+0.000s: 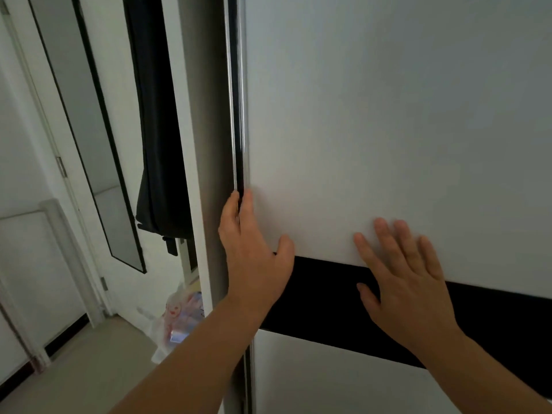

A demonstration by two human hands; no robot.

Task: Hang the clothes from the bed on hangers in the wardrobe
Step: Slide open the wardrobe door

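The white sliding wardrobe door with a black band (388,115) sits under both hands: the left hand (254,249) hooks its fingers round the metal edge just above the wrist, the right hand (406,270) lies flat and spread. The panel is probably stiff, smooth and heavy; the edge gives the surest hold.

Mirror (89,138) left of wardrobe door (388,115).

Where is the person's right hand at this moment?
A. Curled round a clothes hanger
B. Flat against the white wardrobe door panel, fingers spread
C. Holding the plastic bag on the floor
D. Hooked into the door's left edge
B: the right hand lies flat with straight, spread fingers on the wardrobe door, while the left hand is the one at the door's edge.
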